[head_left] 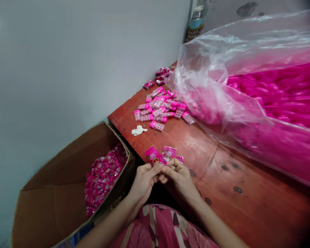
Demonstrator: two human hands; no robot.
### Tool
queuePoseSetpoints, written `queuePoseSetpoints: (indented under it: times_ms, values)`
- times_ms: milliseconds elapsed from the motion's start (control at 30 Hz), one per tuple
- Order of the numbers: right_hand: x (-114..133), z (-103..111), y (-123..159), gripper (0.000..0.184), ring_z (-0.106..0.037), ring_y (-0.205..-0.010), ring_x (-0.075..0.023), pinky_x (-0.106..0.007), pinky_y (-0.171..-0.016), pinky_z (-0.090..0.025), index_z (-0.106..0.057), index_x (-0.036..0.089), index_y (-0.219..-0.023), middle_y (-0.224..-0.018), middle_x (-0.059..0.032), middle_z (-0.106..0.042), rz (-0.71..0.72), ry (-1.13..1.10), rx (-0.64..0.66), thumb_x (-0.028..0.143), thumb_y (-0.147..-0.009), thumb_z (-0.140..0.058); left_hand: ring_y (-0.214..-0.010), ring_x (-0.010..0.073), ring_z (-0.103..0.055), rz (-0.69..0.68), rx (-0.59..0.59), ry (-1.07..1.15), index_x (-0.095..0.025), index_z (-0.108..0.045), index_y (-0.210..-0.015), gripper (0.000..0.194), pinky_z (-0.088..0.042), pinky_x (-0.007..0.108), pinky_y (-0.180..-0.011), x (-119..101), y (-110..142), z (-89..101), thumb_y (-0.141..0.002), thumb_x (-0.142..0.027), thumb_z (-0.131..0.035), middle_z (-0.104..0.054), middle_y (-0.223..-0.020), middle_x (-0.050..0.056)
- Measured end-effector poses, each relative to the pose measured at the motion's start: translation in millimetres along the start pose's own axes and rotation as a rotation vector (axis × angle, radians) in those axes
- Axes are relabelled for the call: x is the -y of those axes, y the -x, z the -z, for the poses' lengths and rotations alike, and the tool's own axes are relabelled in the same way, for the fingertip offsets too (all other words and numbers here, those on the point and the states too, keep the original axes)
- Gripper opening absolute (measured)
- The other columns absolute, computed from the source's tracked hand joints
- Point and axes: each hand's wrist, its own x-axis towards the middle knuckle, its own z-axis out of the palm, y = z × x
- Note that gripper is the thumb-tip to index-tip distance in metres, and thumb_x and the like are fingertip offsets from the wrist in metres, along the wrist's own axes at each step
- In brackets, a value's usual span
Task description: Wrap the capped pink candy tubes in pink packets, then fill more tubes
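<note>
At the near edge of the red-brown table (pixel 222 179), my left hand (pixel 144 179) and my right hand (pixel 178 177) meet with fingers curled. Both pinch small pink printed packets (pixel 160 155) that fan out just above the fingertips. The left hand grips the left packet, the right hand the ones beside it. Farther back on the table lies a heap of small pink-capped candy cases (pixel 160 106).
An open cardboard box (pixel 57 203) with several pink packets inside stands at the table's left. A large clear plastic bag (pixel 260 103) full of pink parts covers the right of the table. A white crumpled scrap (pixel 138 130) lies near the heap. A bottle (pixel 196 17) stands at the back.
</note>
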Motion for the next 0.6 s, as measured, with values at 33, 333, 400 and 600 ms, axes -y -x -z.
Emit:
queuePoseSetpoints:
  times_ms: [33, 333, 400, 600]
  values:
    - [0.6, -0.2, 0.2, 0.025, -0.056, -0.043, -0.0096, -0.018, -0.043, -0.044, -0.05, 0.017, -0.073, -0.052, 0.0023, -0.062, 0.002, 0.01, 0.011, 0.032, -0.069, -0.069, -0.053, 0.0105, -0.055, -0.008, -0.013, 0.015, -0.008, -0.061, -0.063, 0.022, -0.047, 0.026, -0.058, -3.1, 2.6, 5.8, -0.068, -0.028, -0.069, -0.059, -0.058, 0.003]
    - [36.9, 18.6, -7.0, 0.02, -0.057, -0.049, -0.0093, -0.019, -0.043, -0.044, -0.053, 0.017, -0.076, -0.066, -0.0009, -0.064, 0.159, 0.082, -0.182, 0.036, -0.077, -0.06, -0.098, 0.0239, -0.06, -0.305, -0.25, -0.229, -0.018, -0.06, -0.107, 0.042, -0.042, 0.041, -0.091, -23.1, -0.7, 56.9, -0.073, -0.042, -0.061, -0.067, -0.101, 0.012]
    - [46.3, 22.9, -8.1, 0.02, -0.056, -0.049, -0.0091, -0.018, -0.043, -0.044, -0.054, 0.017, -0.077, -0.068, -0.0014, -0.063, 0.204, 0.127, -0.234, 0.036, -0.078, -0.059, -0.11, 0.0248, -0.053, -0.43, -0.13, -0.61, -0.021, -0.063, -0.105, 0.036, -0.033, 0.041, -0.1, -14.9, -15.5, 46.1, -0.071, -0.033, -0.065, -0.061, -0.114, 0.009]
    - [57.4, 29.7, 1.4, 0.019, -0.056, -0.051, -0.0096, -0.02, -0.046, -0.045, -0.055, 0.018, -0.077, -0.068, -0.0006, -0.063, 0.23, 0.282, -0.26, 0.037, -0.079, -0.058, -0.126, 0.0259, -0.032, -0.726, 0.094, -1.19, -0.03, -0.062, -0.105, 0.031, -0.008, 0.051, -0.106, 13.3, -56.6, 27.1, -0.074, -0.025, -0.061, -0.053, -0.124, 0.004]
